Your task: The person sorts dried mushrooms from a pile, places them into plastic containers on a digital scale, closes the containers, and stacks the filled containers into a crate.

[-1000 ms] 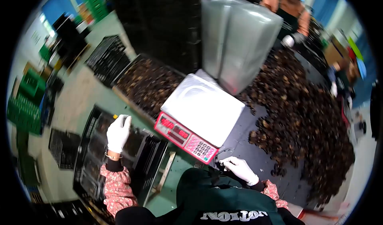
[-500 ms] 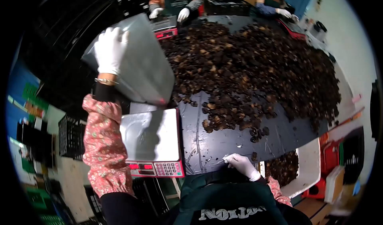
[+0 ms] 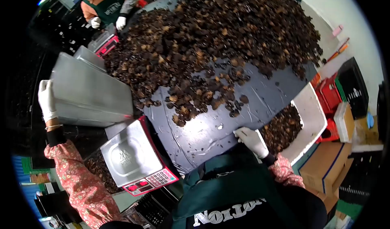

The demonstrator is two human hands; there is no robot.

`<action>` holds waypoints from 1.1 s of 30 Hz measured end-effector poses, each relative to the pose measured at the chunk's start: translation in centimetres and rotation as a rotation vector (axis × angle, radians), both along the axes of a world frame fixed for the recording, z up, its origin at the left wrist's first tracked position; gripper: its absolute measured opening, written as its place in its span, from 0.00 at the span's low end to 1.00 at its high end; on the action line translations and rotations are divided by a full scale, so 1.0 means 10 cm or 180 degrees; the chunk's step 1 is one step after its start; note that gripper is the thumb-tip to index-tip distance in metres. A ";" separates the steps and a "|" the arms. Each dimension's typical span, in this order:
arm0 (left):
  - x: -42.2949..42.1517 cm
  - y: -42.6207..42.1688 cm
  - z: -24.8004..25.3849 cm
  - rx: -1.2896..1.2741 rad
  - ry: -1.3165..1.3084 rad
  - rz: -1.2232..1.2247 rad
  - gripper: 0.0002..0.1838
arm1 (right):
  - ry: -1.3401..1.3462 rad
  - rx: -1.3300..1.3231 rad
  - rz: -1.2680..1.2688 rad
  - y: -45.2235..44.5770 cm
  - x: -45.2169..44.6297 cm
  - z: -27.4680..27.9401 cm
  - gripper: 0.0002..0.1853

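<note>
My left hand (image 3: 47, 101), in a white glove, is at the far left with its fingers closed at the outer end of a stack of clear plastic containers (image 3: 91, 93). The stack leans sideways behind a red-edged scale (image 3: 129, 154), whose metal plate bears nothing but a shadow. At the table's near edge my right hand (image 3: 251, 141), also gloved, has its fingers curled together; what they hold is too small to make out. Ahead of it lies a large heap of dark brown, mushroom-like pieces (image 3: 203, 38) on the dark table (image 3: 207, 135).
A white foam box (image 3: 315, 115) holding more dark pieces (image 3: 282, 131) stands right of my right hand. Beyond it are red crates (image 3: 328, 93) and a cardboard box (image 3: 325, 164). Across the table a person (image 3: 107, 5) works at another scale (image 3: 106, 45).
The view has swung right. My left hand rose from above the crates to the container stack, then moved to its outer end. My right hand stays near the table's edge, fingers still curled.
</note>
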State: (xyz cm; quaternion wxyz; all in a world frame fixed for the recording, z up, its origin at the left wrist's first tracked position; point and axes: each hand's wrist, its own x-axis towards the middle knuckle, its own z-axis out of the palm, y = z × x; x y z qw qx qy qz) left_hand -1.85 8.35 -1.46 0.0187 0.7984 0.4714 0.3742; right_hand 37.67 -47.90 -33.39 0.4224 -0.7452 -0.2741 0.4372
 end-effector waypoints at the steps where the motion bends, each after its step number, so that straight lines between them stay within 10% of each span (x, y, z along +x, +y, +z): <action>1: 0.02 -0.01 -0.01 0.0175 -0.0249 0.0022 0.12 | -0.0018 0.0016 -0.0095 -0.01 0.00 0.06 0.15; 7: -0.07 -0.90 0.20 0.0670 -0.2110 0.0232 0.19 | 0.0094 0.0122 -0.0649 -0.19 0.08 -0.10 0.13; 10: -0.42 -1.74 -0.11 0.2783 -0.0177 0.0683 0.13 | -0.0037 0.0131 -0.0934 -0.27 0.08 -0.28 0.11; 12: -0.18 -2.57 -0.58 0.3030 0.0128 0.0665 0.06 | -0.2020 0.0572 -0.0725 -0.28 0.06 -0.35 0.13; 20: -0.23 -3.83 -2.43 0.0608 0.0658 0.0959 0.06 | -0.2666 0.0006 0.0334 -0.06 0.02 -0.34 0.18; 24: -0.22 -4.01 -2.80 -0.0133 0.1166 0.1130 0.06 | -0.1612 0.0784 -0.0191 -0.03 0.15 -0.44 0.11; 28: 0.06 -3.99 -2.68 0.0505 0.0806 0.0920 0.07 | 0.1239 0.0666 -0.0619 0.05 0.39 -0.07 0.14; 33: 1.02 -3.98 -2.63 -0.0929 -0.0147 0.0027 0.06 | 0.1335 0.1549 -0.0586 0.22 0.45 0.07 0.17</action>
